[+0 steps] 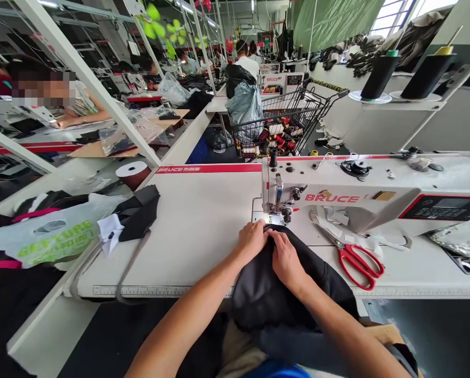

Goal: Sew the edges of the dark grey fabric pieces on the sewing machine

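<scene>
Right under the needle of the sewing machine (298,202), both hands pinch the dark fabric (282,294): left hand (252,239) and right hand (284,257) are closed on its leading edge, touching. Soft, light, floppy cloth, I'd say; best gripped at that edge. Its length runs from the fingers back toward the lap. Red scissors (356,260) lie just right of the right hand.

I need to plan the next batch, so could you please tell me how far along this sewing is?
Done: nothing finished shows. In hand: the left hand and right hand pinch the edge of the dark fabric just before the needle of the sewing machine. Left: the stitching itself; most fabric hangs off the table.
</scene>
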Available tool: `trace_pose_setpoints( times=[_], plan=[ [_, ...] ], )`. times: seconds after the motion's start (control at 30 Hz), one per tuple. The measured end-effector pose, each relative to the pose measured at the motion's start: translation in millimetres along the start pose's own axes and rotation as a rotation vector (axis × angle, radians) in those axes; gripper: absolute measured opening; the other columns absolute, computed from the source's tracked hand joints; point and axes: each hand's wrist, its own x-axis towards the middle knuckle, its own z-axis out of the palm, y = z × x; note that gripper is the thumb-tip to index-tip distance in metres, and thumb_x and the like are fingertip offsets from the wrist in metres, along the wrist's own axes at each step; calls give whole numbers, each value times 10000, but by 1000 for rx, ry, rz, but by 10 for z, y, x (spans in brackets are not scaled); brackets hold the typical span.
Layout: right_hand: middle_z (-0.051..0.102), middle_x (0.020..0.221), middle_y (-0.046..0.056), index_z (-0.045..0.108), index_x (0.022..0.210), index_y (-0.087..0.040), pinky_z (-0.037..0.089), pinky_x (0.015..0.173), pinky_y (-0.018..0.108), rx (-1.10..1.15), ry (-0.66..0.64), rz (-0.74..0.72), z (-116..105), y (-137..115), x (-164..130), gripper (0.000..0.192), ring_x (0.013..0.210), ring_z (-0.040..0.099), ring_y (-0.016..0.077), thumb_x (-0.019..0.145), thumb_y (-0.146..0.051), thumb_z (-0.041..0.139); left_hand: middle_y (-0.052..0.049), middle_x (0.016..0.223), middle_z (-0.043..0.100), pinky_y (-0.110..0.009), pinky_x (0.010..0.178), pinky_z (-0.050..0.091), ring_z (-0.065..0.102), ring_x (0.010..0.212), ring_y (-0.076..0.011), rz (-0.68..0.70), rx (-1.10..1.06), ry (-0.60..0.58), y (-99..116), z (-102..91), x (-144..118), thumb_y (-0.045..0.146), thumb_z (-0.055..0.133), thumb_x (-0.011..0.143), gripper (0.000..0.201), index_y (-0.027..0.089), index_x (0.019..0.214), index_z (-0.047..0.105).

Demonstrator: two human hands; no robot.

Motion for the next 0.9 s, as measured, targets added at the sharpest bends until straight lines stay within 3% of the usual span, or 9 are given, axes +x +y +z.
trace_pose_setpoints(
  times=[0.13, 0.27, 0.4, 0.53, 0.73, 0.9],
  plan=[
    [576, 1246, 144, 528, 1255, -132, 432, 1071, 458, -119, -207, -189, -164, 208, 27, 434, 1227, 505, 254, 850, -39, 404, -86, 988, 666, -346, 790, 489, 640, 971, -251, 65, 8, 27, 0, 1, -8, 381, 391, 956, 240, 219, 1074, 525],
    [478, 1403, 186, 506, 1317, -59, 349, 1129, 479, -232, -338, -317, -292, 256, 36, 432, 1353, 379, 293, 896, -107, 427, -86, 1030, 637, -334, 787, 499, 644, 939, -229, 125, -1, 48, 3, -29, -147, 199, 400, 910, 187, 206, 1070, 497],
    [444, 1439, 189, 483, 1348, -20, 355, 1114, 474, -303, -402, -305, -329, 206, 50, 472, 1356, 366, 315, 895, -150, 450, -98, 1122, 602, -307, 791, 507, 629, 978, -223, 177, -18, 53, -51, -69, -433, 91, 468, 804, 370, 199, 1157, 465],
    [418, 1469, 154, 485, 1357, -65, 384, 1064, 478, -341, -463, -270, -383, 127, 52, 497, 1319, 396, 326, 888, -228, 493, -108, 1203, 589, -299, 888, 491, 600, 1085, -221, 254, -98, 24, -177, -97, -602, -3, 492, 717, 669, 196, 1341, 357],
    [299, 1542, 123, 431, 1410, -113, 369, 1032, 461, -363, -521, -237, -441, 51, 24, 543, 1307, 380, 309, 905, -303, 494, -49, 956, 683, -261, 793, 507, 658, 948, -184, 22, -219, 102, -315, -67, -263, 27, 447, 796, 423, 210, 1174, 498],
    [281, 1553, 101, 401, 1436, -131, 348, 1030, 483, -388, -533, -192, -449, 67, -1, 580, 1321, 346, 320, 918, -376, 487, -64, 995, 691, -297, 838, 478, 656, 946, -203, 71, -148, 159, -211, 46, -54, 107, 379, 898, 303, 207, 1148, 517]
  ],
)
